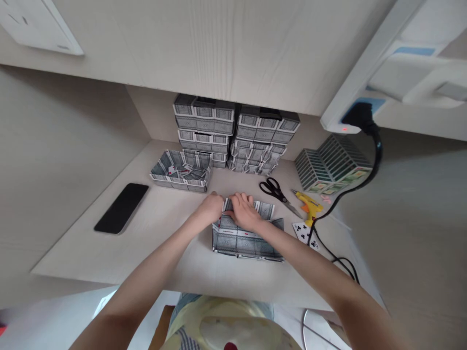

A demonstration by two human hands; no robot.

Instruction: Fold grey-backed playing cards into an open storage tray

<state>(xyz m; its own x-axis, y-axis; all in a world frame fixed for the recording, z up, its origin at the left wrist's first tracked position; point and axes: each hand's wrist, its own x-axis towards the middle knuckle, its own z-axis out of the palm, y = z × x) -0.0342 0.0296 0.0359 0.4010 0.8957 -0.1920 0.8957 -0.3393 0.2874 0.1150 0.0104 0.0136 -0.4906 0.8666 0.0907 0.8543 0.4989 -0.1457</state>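
In front of me on the desk lies a box built from grey-backed playing cards (248, 243), its front part open upward. My left hand (212, 206) is closed at its back left corner, with curled fingertips partly hidden. Right beside it, my right hand (245, 211) grips the box's back panel, thumb on the near side and fingers bent over the top edge. Some card panels stand up to the right of that hand. Scissors with black handles (279, 194) and a yellow glue gun (309, 206) lie to the right of the box.
Stacked card boxes (204, 127) line the back wall, beside an open card box (178, 182) holding small scraps. A black phone (122, 208) lies at left. Striped packs (330, 163) stand at right. A black cable (350, 192) hangs from the power strip, near a loose playing card (301, 232).
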